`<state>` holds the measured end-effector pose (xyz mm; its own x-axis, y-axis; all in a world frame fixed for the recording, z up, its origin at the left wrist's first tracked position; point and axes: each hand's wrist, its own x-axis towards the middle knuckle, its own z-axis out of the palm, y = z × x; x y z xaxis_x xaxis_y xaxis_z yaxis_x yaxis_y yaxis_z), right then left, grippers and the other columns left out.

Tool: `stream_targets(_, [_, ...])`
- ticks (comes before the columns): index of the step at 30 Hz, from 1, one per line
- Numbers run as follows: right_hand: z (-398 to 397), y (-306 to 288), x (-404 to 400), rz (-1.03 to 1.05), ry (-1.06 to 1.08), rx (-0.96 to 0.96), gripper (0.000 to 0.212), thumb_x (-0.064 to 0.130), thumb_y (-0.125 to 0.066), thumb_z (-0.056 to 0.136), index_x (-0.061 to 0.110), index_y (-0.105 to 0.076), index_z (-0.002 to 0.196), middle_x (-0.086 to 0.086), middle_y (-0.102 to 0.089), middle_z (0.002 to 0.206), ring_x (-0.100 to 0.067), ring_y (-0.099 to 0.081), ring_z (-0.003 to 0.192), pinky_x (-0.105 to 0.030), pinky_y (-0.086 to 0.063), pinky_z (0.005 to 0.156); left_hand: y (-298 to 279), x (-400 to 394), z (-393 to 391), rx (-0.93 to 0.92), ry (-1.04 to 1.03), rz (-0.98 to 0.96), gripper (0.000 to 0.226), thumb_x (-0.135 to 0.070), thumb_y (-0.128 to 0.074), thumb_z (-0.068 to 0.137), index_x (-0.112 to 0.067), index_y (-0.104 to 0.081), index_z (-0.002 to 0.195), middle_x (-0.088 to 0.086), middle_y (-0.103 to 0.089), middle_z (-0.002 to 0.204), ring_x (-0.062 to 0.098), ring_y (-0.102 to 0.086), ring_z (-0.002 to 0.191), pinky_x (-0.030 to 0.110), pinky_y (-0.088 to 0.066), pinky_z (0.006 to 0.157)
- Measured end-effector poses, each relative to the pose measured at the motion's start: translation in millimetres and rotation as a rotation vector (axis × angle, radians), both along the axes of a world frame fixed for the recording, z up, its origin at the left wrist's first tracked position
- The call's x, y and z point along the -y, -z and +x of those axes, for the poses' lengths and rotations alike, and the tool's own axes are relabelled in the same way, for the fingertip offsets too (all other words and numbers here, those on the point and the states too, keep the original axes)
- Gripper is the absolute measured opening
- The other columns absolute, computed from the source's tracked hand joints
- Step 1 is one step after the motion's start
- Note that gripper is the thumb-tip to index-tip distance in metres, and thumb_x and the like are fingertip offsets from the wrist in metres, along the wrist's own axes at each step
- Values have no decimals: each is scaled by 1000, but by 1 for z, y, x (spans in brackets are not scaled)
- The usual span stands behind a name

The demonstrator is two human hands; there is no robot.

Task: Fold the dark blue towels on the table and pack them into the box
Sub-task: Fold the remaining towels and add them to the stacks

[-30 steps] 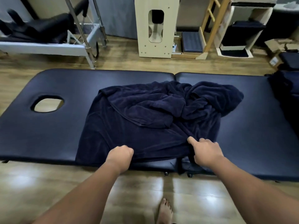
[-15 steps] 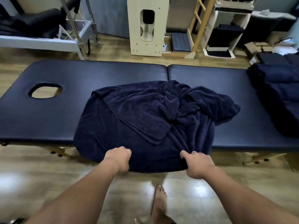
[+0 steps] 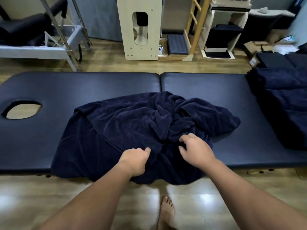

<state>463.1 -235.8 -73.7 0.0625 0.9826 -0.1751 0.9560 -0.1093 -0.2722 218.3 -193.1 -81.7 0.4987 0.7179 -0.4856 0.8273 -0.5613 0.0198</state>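
A crumpled dark blue towel [image 3: 132, 130] lies across the middle of the padded table [image 3: 207, 90], its near edge spilling over the table's front rim toward the wooden floor [image 3: 33, 196]. At that edge, the left hand [image 3: 134, 161] is curled tight around a bunch of the cloth. Just right of it, the right hand [image 3: 196, 150] rests on the towel with fingers bent and spread; whether it pinches any fabric cannot be told. A heap of more dark towels [image 3: 285, 103] sits at the table's right end, well apart from the one being handled. The face hole [image 3: 23, 110] opens at the table's left end. A bare foot [image 3: 166, 211] stands on the floor below the towel's hanging edge.
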Motion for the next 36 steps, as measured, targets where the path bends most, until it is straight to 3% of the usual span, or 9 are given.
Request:
stream_targets(4, [19, -6, -48, 54, -38, 10, 29, 37, -57, 96, 23, -62, 120, 1, -61, 110, -23, -61, 101, -39, -54, 81, -25, -49, 6, 106, -184, -106, 8, -16, -45, 93, -13, -52, 94, 10, -69, 95, 27, -68, 76, 39, -57, 74])
stream_targets(7, [23, -13, -83, 85, -51, 26, 29, 37, -59, 94, 23, -60, 120, 1, -62, 105, -24, -60, 99, -39, -53, 80, -39, -83, 4, 352, -608, -168, 12, -12, -38, 95, -13, -49, 100, 11, -71, 74, 23, -70, 51, 40, -62, 58])
stream_targets(14, [4, -16, -150, -106, -89, 136, 63, 57, -62, 87, 30, -40, 140, -3, -51, 132, -29, -52, 121, -46, -46, 91, -61, -165, -20, 880, -1194, 86, 15, -13, -41, 97, -12, -45, 111, 16, -69, 87, 29, -73, 60, 47, -63, 56])
stream_targets(18, [-7, -9, -184, -229, -120, 190, 70, 45, -64, 88, 38, -29, 149, -5, -33, 150, -35, -42, 130, -53, -41, 97, -62, -213, -42, 912, -1247, 204, 15, -11, -43, 97, -14, -43, 112, 14, -60, 103, 31, -72, 71, 42, -64, 60])
stream_targets(21, [-13, -4, -214, -165, -108, 269, 38, 38, -57, 95, 28, -51, 131, -4, -48, 131, -32, -52, 118, -44, -48, 86, -53, -249, -56, 913, -1259, 215, 20, -14, -44, 94, -21, -40, 112, 8, -56, 100, 35, -70, 84, 48, -62, 75])
stream_targets(25, [-30, -18, -280, 8, 5, 275, 20, 19, -47, 99, 17, -51, 119, -7, -56, 113, -39, -66, 93, -37, -40, 65, -46, -305, -72, 970, -1368, 228, 22, -17, -47, 96, -19, -39, 116, 5, -56, 98, 34, -66, 94, 49, -58, 84])
stream_targets(29, [-65, -46, -384, 140, 104, 207, 20, 4, -45, 95, 6, -54, 113, -16, -63, 111, -44, -64, 96, -39, -39, 69, -73, -372, -103, 1065, -1436, 370, 30, -11, -46, 100, -10, -41, 130, 5, -51, 110, 23, -51, 97, 31, -41, 82])
stream_targets(33, [-101, -60, -465, 303, 107, -21, 19, 4, -48, 96, 9, -55, 113, -16, -56, 120, -40, -59, 105, -39, -41, 77, -109, -445, -136, 1229, -1496, 500, 27, -8, -42, 98, -19, -39, 123, 4, -51, 116, 25, -53, 103, 24, -37, 85])
stream_targets(36, [-122, -53, -487, 256, -56, -233, 47, 6, -57, 92, 20, -48, 136, -8, -41, 142, -29, -54, 117, -37, -47, 94, -107, -465, -148, 973, -1334, 471, 64, -7, -49, 94, -17, -19, 149, 15, -46, 142, 39, -56, 119, 35, -41, 96])
